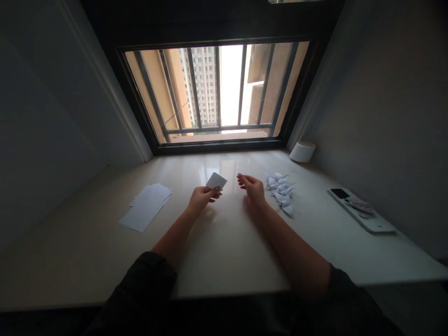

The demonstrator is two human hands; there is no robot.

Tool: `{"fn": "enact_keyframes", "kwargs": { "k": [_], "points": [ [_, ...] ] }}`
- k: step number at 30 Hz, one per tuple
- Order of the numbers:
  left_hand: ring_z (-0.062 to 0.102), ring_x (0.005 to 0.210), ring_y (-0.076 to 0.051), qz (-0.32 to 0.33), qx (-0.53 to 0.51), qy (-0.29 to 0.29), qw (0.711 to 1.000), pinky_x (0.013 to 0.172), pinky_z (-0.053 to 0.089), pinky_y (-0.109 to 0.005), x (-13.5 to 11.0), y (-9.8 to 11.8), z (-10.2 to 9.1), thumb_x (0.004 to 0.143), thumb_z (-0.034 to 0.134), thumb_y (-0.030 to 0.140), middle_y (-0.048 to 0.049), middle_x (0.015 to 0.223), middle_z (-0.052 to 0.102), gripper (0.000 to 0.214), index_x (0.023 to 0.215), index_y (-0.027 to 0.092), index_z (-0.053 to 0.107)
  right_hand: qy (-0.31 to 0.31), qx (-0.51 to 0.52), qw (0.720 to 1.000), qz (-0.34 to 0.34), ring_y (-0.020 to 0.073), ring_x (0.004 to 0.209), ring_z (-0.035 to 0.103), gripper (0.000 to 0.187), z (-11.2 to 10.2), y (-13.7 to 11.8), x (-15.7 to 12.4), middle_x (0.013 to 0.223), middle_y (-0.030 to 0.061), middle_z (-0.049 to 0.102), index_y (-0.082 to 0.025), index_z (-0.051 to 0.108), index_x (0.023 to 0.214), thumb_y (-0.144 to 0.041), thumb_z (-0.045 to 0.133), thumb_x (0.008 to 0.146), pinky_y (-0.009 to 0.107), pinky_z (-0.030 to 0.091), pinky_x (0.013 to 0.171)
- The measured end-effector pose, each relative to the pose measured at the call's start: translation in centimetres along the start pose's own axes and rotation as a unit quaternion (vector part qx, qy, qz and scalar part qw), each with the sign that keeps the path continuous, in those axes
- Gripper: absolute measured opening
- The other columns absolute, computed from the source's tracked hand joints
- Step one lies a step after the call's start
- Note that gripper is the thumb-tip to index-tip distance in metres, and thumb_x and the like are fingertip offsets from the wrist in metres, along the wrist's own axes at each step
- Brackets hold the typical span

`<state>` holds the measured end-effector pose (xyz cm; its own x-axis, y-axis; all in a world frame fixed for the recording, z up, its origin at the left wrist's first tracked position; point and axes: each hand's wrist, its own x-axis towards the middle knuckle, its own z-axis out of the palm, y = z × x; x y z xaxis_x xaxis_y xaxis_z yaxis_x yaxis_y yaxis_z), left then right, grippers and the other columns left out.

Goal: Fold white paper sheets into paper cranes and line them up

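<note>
My left hand [202,197] pinches a small white square of paper [216,180] by its lower edge and holds it just above the pale table [224,238]. A short way to the right, my right hand [251,187] hovers with its fingers loosely curled and apart, holding nothing. It does not touch the paper. Right of that hand lies a pile of several folded white paper figures [282,190]. A loose stack of white sheets [146,206] lies left of my left hand.
A white tray [371,219] with a dark phone [339,193] and some small items sits at the right edge. A white round container [302,151] stands in the back right corner. A barred window [217,93] closes the far side; walls flank the table.
</note>
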<state>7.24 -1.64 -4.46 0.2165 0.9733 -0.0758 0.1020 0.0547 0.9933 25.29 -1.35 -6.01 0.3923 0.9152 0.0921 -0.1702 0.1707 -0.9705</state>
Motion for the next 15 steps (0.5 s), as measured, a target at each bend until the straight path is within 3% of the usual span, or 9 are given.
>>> {"fn": "enact_keyframes", "kwargs": {
  "k": [5, 7, 11, 15],
  "points": [
    [0.064, 0.073, -0.019, 0.000, -0.007, 0.021, 1.000, 0.061, 0.046, -0.027, 0.0, -0.1, 0.0, 0.063, 0.070, 0.050, -0.0136, 0.083, 0.071, 0.041, 0.079, 0.012, 0.070, -0.126, -0.033, 0.991, 0.009, 0.0158, 0.062, 0.057, 0.041, 1.3, 0.5, -1.2, 0.067, 0.0044, 0.064, -0.018, 0.070, 0.079, -0.056, 0.066, 0.062, 0.027, 0.043, 0.055],
    [0.064, 0.073, -0.020, 0.002, 0.005, 0.010, 1.000, 0.061, 0.046, -0.027, -0.2, 0.0, 0.2, 0.063, 0.070, 0.048, -0.0130, 0.080, 0.071, 0.039, 0.077, 0.012, 0.071, -0.144, -0.049, 0.988, -0.004, 0.0160, 0.062, 0.057, 0.037, 1.6, 0.7, -1.6, 0.064, 0.0035, 0.064, -0.018, 0.071, 0.073, -0.053, 0.068, 0.061, 0.028, 0.042, 0.057],
    [0.064, 0.074, -0.019, 0.014, 0.019, -0.004, 1.000, 0.062, 0.046, -0.027, -0.4, 0.0, 0.4, 0.065, 0.068, 0.048, -0.0117, 0.080, 0.071, 0.038, 0.079, 0.013, 0.071, -0.101, -0.081, 0.991, -0.038, 0.0164, 0.062, 0.056, 0.035, 1.7, 1.0, -1.9, 0.061, 0.0028, 0.065, -0.019, 0.069, 0.063, -0.053, 0.068, 0.062, 0.029, 0.041, 0.062],
    [0.064, 0.072, -0.019, 0.026, 0.016, 0.028, 0.999, 0.061, 0.045, -0.026, -0.4, 0.0, 0.5, 0.064, 0.069, 0.049, -0.0101, 0.076, 0.070, 0.038, 0.077, 0.013, 0.070, -0.066, -0.099, 0.992, -0.048, 0.0178, 0.062, 0.057, 0.037, 1.6, 1.1, -1.9, 0.061, 0.0037, 0.066, -0.019, 0.068, 0.060, -0.056, 0.066, 0.063, 0.030, 0.040, 0.062]
  ]
}}
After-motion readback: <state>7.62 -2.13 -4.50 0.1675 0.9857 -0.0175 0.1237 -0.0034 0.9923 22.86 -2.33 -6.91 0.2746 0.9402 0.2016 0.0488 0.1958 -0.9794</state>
